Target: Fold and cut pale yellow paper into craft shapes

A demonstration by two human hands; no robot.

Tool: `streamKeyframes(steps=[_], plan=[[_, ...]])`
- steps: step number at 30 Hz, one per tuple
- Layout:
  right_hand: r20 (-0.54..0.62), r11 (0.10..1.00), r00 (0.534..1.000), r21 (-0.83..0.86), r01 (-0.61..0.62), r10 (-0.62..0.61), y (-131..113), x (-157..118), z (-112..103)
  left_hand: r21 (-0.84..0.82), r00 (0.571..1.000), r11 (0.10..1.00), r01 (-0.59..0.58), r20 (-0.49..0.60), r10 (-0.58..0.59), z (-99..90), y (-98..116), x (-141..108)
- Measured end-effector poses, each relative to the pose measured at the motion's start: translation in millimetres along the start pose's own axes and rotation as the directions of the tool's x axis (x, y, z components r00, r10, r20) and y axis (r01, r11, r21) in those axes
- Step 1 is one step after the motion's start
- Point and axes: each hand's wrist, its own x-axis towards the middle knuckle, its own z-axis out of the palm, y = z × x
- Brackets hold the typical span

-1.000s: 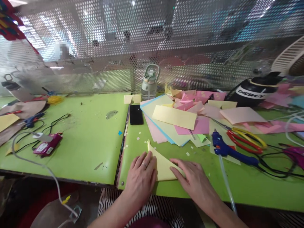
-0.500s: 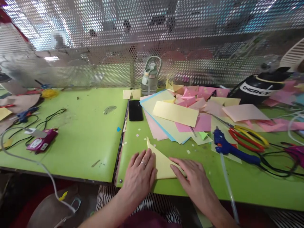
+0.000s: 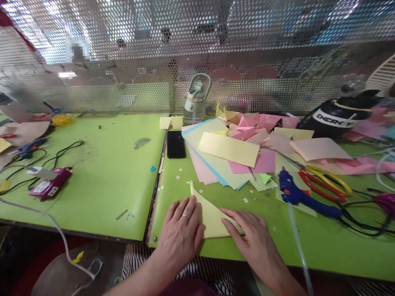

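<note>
A folded sheet of pale yellow paper [image 3: 212, 218] lies flat near the front edge of the green table, pointed at its upper left. My left hand [image 3: 182, 224] rests flat over its left side, fingers stretched forward, a ring on one finger. On the right corner of the paper, my right hand [image 3: 251, 230] lies with thumb and index finger apart, touching the paper's edge. Part of the sheet is hidden under both hands. Small paper scraps are scattered just beyond it.
Ahead lie a black phone [image 3: 176, 144], a water bottle [image 3: 196, 100] and a pile of coloured paper [image 3: 228, 148]. To the right are a blue glue gun [image 3: 304, 195], red-and-yellow-handled scissors [image 3: 327, 183] and a black ENERGY bottle [image 3: 336, 115]. A pink power strip [image 3: 51, 183] sits left.
Both hands stay on the folded paper in nearly the same pose. The whole view has shifted slightly; nothing has been picked up or let go.
</note>
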Motion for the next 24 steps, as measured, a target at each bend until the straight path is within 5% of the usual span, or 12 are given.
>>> streamKeyframes(steps=[24], plan=[[-0.013, 0.999, 0.999, 0.038, -0.03, 0.031, 0.7, 0.0, 4.3, -0.121, 0.992, 0.992, 0.036, 0.124, -0.02, -14.7, -4.7, 0.3]])
